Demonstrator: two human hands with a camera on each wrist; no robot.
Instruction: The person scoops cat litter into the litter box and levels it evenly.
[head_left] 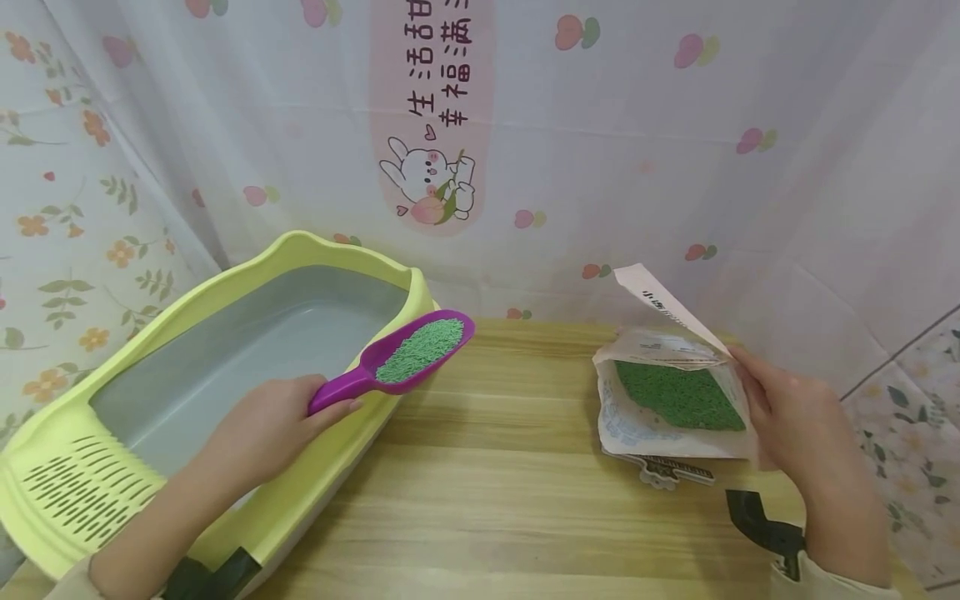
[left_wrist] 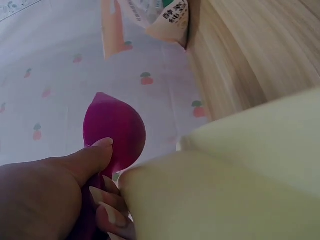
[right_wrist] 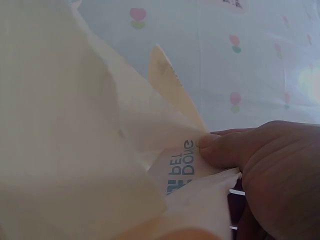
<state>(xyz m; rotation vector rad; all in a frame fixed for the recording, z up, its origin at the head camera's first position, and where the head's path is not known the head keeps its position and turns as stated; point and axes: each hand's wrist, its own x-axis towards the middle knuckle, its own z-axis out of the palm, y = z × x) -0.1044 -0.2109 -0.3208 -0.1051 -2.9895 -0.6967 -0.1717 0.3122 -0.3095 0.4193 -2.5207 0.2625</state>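
Observation:
My left hand (head_left: 273,425) grips the handle of a purple scoop (head_left: 352,385), which carries a heap of pale green litter pellets (head_left: 422,350). The scoop's bowl overlaps the right rim of a yellow litter box (head_left: 330,250) in the head view. From beneath, the purple scoop (left_wrist: 114,130) shows with the thumb laid along it in the left wrist view. At the right, my right hand (head_left: 798,417) pinches the edge of an opened paper-like bag (head_left: 611,408) of green pellets (head_left: 678,392). Close up, the right hand (right_wrist: 270,165) has its thumb on the bag's printed edge (right_wrist: 180,165).
The litter box has a grey inner floor (head_left: 262,350) and a slotted step (head_left: 90,487) at its near left end. A wooden tabletop (head_left: 487,475) lies between box and bag. Behind hangs a printed curtain (head_left: 600,150). A flat card-like piece (head_left: 660,475) pokes out under the bag.

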